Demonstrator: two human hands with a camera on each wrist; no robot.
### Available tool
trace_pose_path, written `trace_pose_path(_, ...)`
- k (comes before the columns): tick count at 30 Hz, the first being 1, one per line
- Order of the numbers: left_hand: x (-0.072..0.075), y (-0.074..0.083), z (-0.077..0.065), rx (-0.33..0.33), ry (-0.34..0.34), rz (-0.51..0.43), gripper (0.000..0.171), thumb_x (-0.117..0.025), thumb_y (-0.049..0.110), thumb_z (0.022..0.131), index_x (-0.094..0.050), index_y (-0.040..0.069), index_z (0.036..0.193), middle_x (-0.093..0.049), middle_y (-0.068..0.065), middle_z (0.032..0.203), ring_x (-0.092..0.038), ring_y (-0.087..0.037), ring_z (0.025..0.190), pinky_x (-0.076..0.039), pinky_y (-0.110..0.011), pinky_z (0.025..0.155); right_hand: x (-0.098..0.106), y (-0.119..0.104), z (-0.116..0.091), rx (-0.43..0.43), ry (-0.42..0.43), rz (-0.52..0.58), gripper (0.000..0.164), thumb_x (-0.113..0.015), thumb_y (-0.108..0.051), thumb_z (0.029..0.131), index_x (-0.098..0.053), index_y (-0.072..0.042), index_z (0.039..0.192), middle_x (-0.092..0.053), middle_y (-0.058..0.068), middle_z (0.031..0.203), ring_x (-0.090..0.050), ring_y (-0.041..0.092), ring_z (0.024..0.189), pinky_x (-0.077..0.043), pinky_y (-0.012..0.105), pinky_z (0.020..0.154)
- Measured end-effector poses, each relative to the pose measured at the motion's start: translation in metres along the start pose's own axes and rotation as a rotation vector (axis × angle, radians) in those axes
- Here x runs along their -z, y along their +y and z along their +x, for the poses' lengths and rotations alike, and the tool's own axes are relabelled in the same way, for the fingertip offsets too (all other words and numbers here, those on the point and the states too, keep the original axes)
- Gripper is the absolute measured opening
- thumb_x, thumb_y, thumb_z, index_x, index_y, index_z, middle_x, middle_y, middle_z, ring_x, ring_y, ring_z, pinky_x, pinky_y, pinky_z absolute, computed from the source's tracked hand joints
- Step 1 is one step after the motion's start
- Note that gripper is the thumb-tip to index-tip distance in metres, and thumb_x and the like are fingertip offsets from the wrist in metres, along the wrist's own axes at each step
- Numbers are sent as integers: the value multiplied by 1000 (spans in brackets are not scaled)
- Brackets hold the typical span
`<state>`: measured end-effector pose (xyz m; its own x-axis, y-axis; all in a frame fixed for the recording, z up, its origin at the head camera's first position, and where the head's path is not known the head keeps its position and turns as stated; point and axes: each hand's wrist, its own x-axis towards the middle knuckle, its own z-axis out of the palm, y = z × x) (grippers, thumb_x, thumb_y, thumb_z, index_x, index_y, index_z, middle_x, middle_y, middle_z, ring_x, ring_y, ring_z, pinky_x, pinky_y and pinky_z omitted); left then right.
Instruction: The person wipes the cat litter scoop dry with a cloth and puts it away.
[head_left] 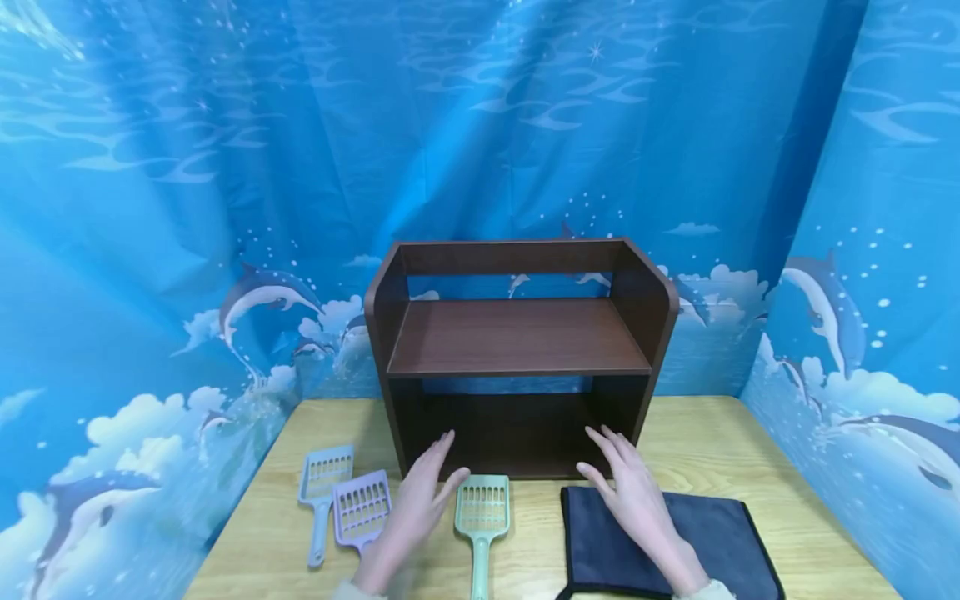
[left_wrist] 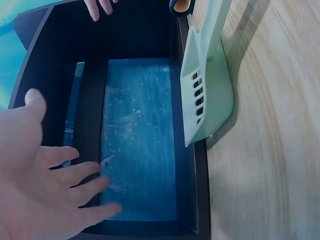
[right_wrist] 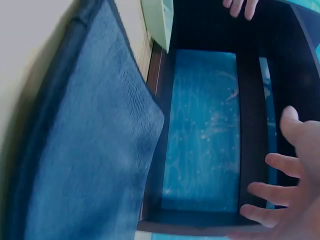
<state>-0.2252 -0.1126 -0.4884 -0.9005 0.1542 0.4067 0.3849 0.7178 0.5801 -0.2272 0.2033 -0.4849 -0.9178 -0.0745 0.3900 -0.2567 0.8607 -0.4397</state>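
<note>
Both hands are held out before a dark brown two-tier shelf (head_left: 519, 337), fingers extended and nothing in them. The left hand (head_left: 417, 500) is at the lower left of the shelf, between a purple slotted litter scoop (head_left: 362, 508) and a green one (head_left: 482, 505). Over a folded dark blue cloth (head_left: 690, 542) with black edging is the right hand (head_left: 632, 492), near the shelf's lower right. In the left wrist view, the spread left fingers (left_wrist: 85, 187) show against the shelf's lower opening. The right wrist view has the right fingers (right_wrist: 272, 192) spread likewise.
A blue litter scoop (head_left: 321, 492) lies at the left of the light wooden table (head_left: 787, 467), beside the purple one. Behind the table and along both sides hangs a blue curtain (head_left: 480, 150) printed with dolphins and clouds.
</note>
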Motion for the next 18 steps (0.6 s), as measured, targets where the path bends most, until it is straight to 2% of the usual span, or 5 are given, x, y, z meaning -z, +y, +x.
trace_pose_path(3, 2, -3, 0, 39, 28, -148, 49, -49, 43, 92, -47, 16, 133, -54, -5, 129, -55, -22, 114, -42, -41, 95, 4, 9, 1, -14, 47, 25, 53, -48, -56, 88, -53, -22, 128, -51, 8, 131, -45, 32, 121, -39, 54, 92)
trace_pose_path(7, 2, -8, -4, 102, 31, -243, 32, -51, 37, 93, -60, 16, 115, -67, -1, 104, -65, -13, 88, -51, -29, 79, 9, 27, 0, -65, 37, 5, 49, -44, -58, 88, -62, -21, 116, -61, 5, 117, -56, 29, 108, -45, 50, 84)
trace_pose_path(9, 3, -11, -7, 141, -1, -250, 27, -51, 36, 93, -63, 17, 108, -69, -1, 95, -65, -13, 79, -51, -24, 69, 11, 37, 0, -89, 13, -25, 50, -44, -58, 88, -64, -20, 113, -63, 6, 114, -58, 29, 105, -46, 50, 83)
trace_pose_path(12, 1, -17, -14, 182, -66, -272, 27, -51, 34, 93, -64, 12, 101, -69, -5, 89, -66, -17, 74, -49, -21, 63, 13, 55, -1, -100, -29, -73, 48, -49, -54, 88, -65, -15, 111, -64, 10, 112, -59, 32, 102, -46, 51, 81)
trace_pose_path(18, -5, -27, -32, 256, -190, -343, 28, -53, 29, 93, -64, 4, 94, -68, -7, 79, -66, -18, 64, -50, -23, 53, 14, 87, -3, -62, -88, -150, 34, -62, -37, 86, -66, -10, 107, -65, 12, 104, -62, 32, 91, -48, 49, 73)
